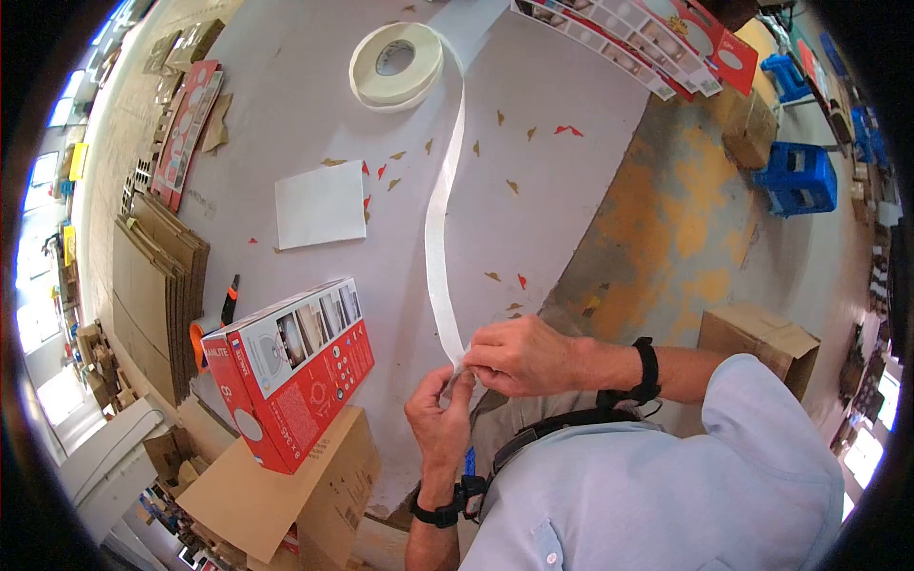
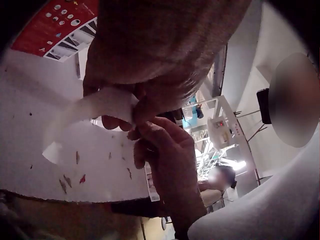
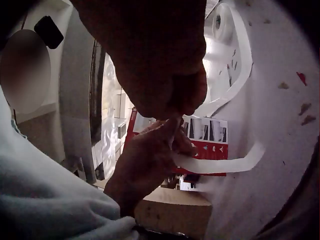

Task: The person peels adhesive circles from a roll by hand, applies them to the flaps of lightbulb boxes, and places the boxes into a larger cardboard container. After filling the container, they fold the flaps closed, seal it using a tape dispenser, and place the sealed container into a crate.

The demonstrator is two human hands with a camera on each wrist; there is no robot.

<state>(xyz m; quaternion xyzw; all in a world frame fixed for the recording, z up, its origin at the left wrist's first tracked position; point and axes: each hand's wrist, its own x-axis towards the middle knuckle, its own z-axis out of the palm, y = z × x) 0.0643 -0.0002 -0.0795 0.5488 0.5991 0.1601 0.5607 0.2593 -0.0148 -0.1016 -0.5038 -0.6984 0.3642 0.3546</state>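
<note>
A long white tape strip (image 1: 437,247) runs from a white tape roll (image 1: 371,76) on the far part of the table down to both hands. Near the table's front edge, my left hand (image 1: 440,419) pinches the strip's near end between thumb and fingers. My right hand (image 1: 524,357) meets it there, its fingertips pinching the same end, thumb partly hidden. The left wrist view shows the tape (image 2: 112,105) passing under the left hand (image 2: 155,45), with the right hand's (image 2: 170,160) fingertips against it. In the right wrist view the tape (image 3: 220,165) curves away from the joined fingertips.
A red and white printed box (image 1: 295,371) stands at left on a brown carton (image 1: 324,504). A white sheet (image 1: 321,205) lies on the table amid small red and brown scraps. Flattened cardboard (image 1: 157,295) leans at left; printed red sheets (image 1: 647,43) lie at the far right.
</note>
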